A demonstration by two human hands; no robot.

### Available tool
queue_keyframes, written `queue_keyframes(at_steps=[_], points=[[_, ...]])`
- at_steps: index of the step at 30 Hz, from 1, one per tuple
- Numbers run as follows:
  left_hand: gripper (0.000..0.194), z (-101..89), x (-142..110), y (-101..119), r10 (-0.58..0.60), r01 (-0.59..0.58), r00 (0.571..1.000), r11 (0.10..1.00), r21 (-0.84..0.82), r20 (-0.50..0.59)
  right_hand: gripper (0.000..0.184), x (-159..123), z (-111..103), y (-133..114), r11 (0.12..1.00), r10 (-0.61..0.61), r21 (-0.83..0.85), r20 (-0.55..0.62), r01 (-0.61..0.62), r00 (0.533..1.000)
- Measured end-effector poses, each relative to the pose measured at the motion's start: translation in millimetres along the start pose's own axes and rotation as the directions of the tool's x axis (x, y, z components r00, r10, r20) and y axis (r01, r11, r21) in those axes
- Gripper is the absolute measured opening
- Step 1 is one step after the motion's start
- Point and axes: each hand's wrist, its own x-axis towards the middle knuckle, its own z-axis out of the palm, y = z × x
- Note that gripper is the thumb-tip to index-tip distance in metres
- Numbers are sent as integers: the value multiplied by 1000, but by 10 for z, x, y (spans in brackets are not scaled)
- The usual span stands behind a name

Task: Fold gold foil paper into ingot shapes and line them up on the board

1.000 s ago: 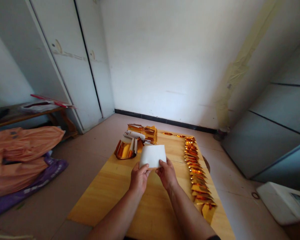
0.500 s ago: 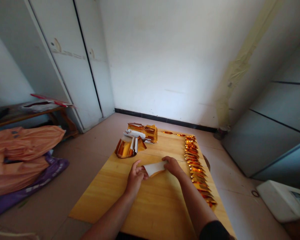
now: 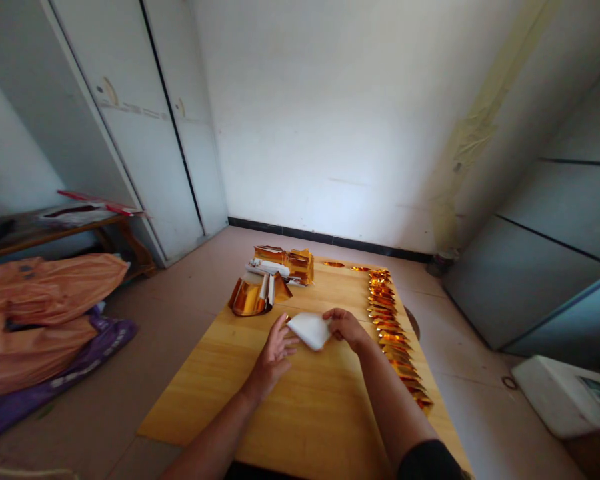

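Observation:
A white sheet of paper [image 3: 310, 329], folded into a triangle, lies on the wooden table [image 3: 300, 407]. My left hand [image 3: 275, 350] rests flat on the table with its fingers stretched toward the paper's left corner. At the sheet's right edge, my right hand [image 3: 347, 325] presses down with bent fingers closed on it.
A long row of folded gold foil pieces [image 3: 393, 337] runs along the table's right edge. Curled gold foil sheets [image 3: 253, 297] and a gold stack [image 3: 290, 262] sit at the far end. An orange bag [image 3: 45, 307] lies on the floor left, a white appliance [image 3: 565, 395] right.
The white sheet was held up flat in both hands, then brought down to the table and folded into a triangle. My left hand opened flat beside it.

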Motion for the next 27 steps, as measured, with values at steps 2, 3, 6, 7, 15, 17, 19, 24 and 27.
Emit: queue_keyframes(at_steps=[2, 3, 6, 7, 15, 17, 19, 24, 27], points=[[94, 16, -27, 13, 4, -6, 999, 999, -46, -45, 28, 13, -41, 41, 998, 32, -54, -13, -33, 999], [90, 34, -32, 29, 4, -7, 998, 999, -50, -68, 28, 15, -48, 49, 997, 34, -65, -10, -35, 999], [68, 92, -1, 86, -46, 52, 993, 997, 52, -110, 29, -7, -25, 24, 998, 6, -59, 33, -4, 999], [61, 102, 20, 102, -56, 69, 986, 995, 78, -156, 30, -23, -9, 5, 999, -11, -45, 55, 13, 998], [49, 47, 42, 239, -31, 34, 998, 998, 52, -51, 27, -115, 43, -113, 979, -150, 150, 85, 136, 985], [53, 53, 12, 264, -25, 25, 1000, 998, -63, 4, 26, -94, 50, -114, 973, -156, 178, 58, 143, 986], [54, 56, 0, 262, -25, 27, 1000, 987, -160, 17, 25, -54, 57, -101, 986, -123, 114, 34, 119, 992], [34, 22, 25, 166, -87, 94, 992, 993, 75, -88, 24, 59, 36, -17, 945, -34, -325, -50, 16, 998], [29, 26, 35, 74, -129, 148, 987, 960, 239, -92, 28, 89, 28, 43, 795, -158, -603, -109, 61, 981]])
